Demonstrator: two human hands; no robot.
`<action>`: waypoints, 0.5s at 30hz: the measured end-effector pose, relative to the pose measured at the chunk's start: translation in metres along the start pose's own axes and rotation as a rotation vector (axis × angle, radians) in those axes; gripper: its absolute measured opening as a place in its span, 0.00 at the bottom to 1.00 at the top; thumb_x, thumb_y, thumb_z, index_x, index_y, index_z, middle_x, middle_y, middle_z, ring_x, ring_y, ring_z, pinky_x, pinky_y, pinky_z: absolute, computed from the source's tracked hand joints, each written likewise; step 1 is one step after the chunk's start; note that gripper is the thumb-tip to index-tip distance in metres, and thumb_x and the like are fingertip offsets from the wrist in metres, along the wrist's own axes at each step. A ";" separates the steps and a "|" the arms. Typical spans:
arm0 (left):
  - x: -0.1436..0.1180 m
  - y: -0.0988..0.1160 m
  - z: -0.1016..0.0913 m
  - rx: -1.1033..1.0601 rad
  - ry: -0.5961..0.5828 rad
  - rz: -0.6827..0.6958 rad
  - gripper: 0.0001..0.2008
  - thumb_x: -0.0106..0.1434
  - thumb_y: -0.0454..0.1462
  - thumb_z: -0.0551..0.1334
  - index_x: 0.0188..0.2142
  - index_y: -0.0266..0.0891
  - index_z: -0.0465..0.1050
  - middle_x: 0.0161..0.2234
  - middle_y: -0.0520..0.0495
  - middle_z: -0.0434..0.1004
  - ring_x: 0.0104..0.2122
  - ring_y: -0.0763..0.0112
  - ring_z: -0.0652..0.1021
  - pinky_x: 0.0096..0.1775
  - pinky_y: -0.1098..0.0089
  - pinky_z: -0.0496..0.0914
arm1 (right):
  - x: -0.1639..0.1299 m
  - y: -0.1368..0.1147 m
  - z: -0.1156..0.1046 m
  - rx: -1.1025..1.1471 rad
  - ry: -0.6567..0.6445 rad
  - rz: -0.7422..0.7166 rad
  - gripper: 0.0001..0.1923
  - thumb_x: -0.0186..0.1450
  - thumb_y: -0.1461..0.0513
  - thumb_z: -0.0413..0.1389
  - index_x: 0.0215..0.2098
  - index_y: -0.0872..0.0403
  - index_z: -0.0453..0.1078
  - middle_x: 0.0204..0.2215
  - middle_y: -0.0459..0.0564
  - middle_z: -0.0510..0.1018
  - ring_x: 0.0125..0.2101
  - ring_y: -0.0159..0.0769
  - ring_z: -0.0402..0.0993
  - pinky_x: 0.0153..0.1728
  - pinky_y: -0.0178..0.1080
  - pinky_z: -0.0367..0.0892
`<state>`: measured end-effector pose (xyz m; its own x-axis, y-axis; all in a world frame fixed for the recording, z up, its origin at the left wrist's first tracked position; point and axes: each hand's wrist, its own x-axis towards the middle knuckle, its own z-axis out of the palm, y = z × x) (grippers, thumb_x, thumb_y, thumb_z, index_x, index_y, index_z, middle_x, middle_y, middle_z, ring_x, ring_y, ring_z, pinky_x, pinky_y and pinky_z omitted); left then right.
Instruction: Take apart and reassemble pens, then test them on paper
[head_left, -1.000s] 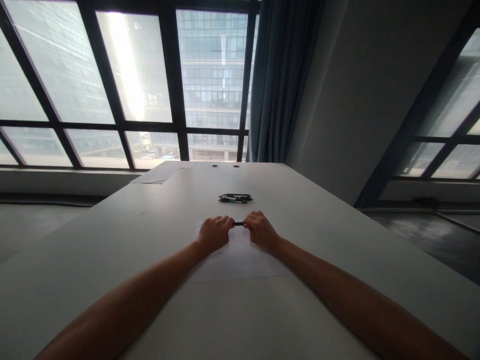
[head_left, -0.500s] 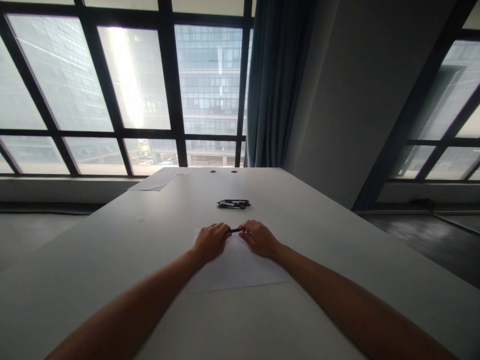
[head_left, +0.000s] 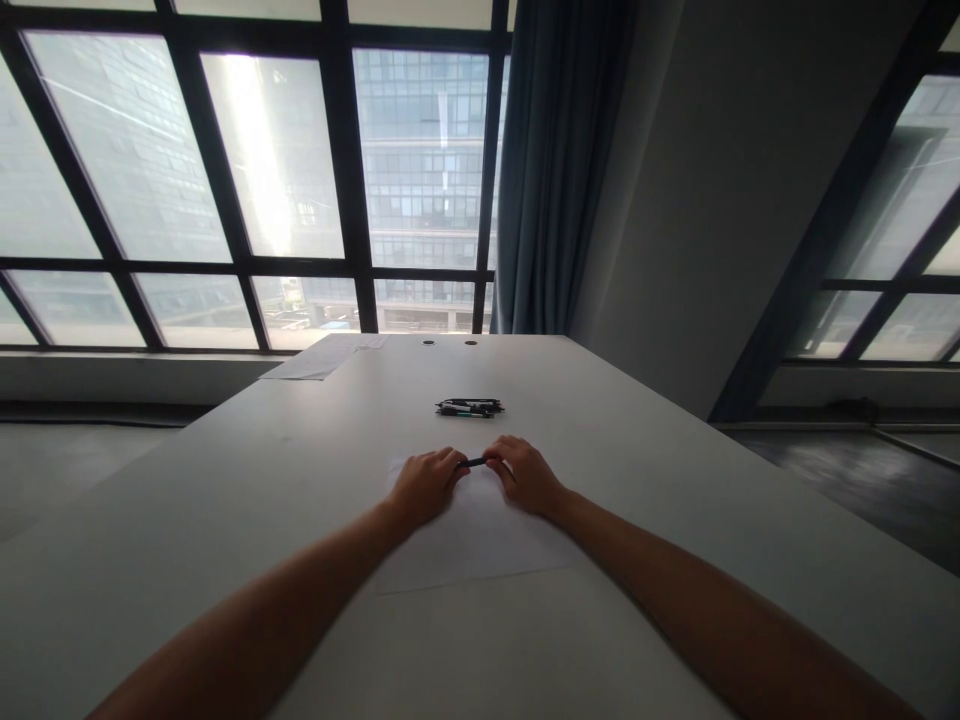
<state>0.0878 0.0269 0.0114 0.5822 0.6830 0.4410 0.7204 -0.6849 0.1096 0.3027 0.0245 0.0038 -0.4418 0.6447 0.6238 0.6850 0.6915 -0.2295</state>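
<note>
A slim black pen (head_left: 475,462) lies crosswise between my two hands. My left hand (head_left: 427,485) is closed on its left end, and the fingers of my right hand (head_left: 526,475) pinch its right end. Only the middle of the pen shows; both ends are hidden by fingers. Beneath the hands a white sheet of paper (head_left: 472,550) rests on the table. Just beyond the hands lies a small pile of pens (head_left: 470,408), mostly black, with a bit of white and green.
The long white table (head_left: 360,650) stretches away toward the windows. More paper sheets (head_left: 315,358) lie at its far left corner. Two dark round cable holes (head_left: 470,343) sit near the far edge. A blue curtain (head_left: 540,180) hangs behind the table's far end.
The whole view has shifted very slightly. My right hand has risen a touch, its fingers still on the pen. Both hands keep hold of the pen.
</note>
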 end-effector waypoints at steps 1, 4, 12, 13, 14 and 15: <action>0.000 0.000 0.000 0.013 0.006 -0.002 0.14 0.71 0.43 0.50 0.44 0.42 0.71 0.38 0.48 0.78 0.36 0.67 0.78 0.36 0.70 0.68 | 0.000 0.000 0.000 0.011 0.016 0.000 0.06 0.66 0.67 0.51 0.37 0.54 0.69 0.34 0.51 0.75 0.35 0.38 0.69 0.40 0.42 0.64; 0.001 0.000 0.000 0.038 0.025 -0.010 0.15 0.71 0.43 0.49 0.43 0.41 0.72 0.37 0.47 0.78 0.37 0.68 0.77 0.36 0.71 0.68 | -0.001 0.000 -0.001 0.037 0.081 0.014 0.04 0.66 0.65 0.52 0.38 0.53 0.68 0.34 0.51 0.74 0.34 0.37 0.69 0.39 0.42 0.64; 0.001 -0.001 0.001 0.015 0.085 0.006 0.15 0.72 0.44 0.49 0.44 0.42 0.72 0.37 0.48 0.78 0.36 0.69 0.77 0.35 0.72 0.67 | 0.000 -0.002 0.000 -0.025 0.109 0.043 0.15 0.72 0.58 0.44 0.32 0.53 0.67 0.34 0.51 0.74 0.37 0.38 0.68 0.40 0.42 0.62; 0.001 -0.001 0.001 0.015 0.086 0.007 0.15 0.72 0.44 0.49 0.44 0.42 0.72 0.37 0.48 0.78 0.36 0.70 0.77 0.35 0.72 0.67 | 0.000 -0.002 0.001 -0.019 0.105 0.035 0.16 0.72 0.58 0.43 0.32 0.53 0.67 0.34 0.51 0.74 0.37 0.38 0.68 0.41 0.42 0.61; 0.001 -0.001 0.001 0.015 0.088 0.007 0.15 0.72 0.44 0.49 0.44 0.42 0.72 0.37 0.48 0.78 0.36 0.70 0.77 0.35 0.72 0.67 | 0.000 -0.002 0.001 -0.009 0.106 0.027 0.14 0.72 0.58 0.44 0.33 0.53 0.67 0.35 0.52 0.74 0.37 0.38 0.68 0.41 0.42 0.61; 0.001 -0.001 0.001 0.014 0.092 0.006 0.15 0.72 0.44 0.49 0.44 0.42 0.72 0.37 0.48 0.78 0.36 0.70 0.77 0.34 0.72 0.67 | 0.000 -0.002 0.001 0.001 0.111 0.020 0.11 0.71 0.58 0.45 0.36 0.54 0.66 0.36 0.52 0.73 0.37 0.38 0.68 0.40 0.42 0.62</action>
<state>0.0878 0.0283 0.0112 0.5498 0.6524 0.5217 0.7228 -0.6845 0.0943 0.3005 0.0233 0.0033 -0.3615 0.6183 0.6978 0.6924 0.6793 -0.2432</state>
